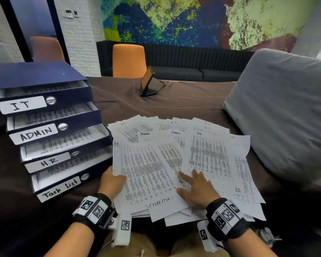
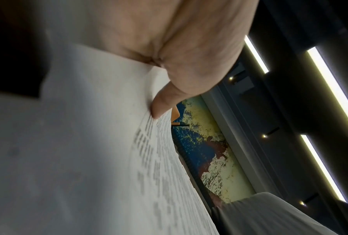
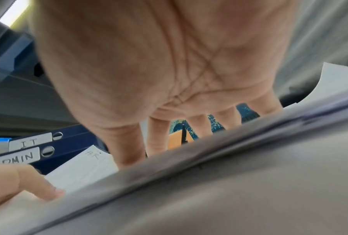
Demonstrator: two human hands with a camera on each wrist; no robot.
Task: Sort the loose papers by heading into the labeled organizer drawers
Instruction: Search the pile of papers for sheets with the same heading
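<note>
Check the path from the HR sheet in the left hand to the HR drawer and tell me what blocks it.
Nothing visible blocks it. The left hand grips the HR sheet at its near-left edge, right beside the organizer. The HR drawer is pulled open just left of the sheet, with papers already inside. The right hand rests on the paper pile, off that path.

A fanned heap of papers [image 1: 183,164] lies on the brown table [image 1: 174,101], just right of a blue organizer [image 1: 44,117] whose four drawers, labeled IT, ADMIN, HR and Task List, stand pulled out. The left hand [image 1: 112,182] pinches the HR sheet [image 1: 146,173] by its left edge; the right hand [image 1: 196,188] rests flat on the heap.
</note>
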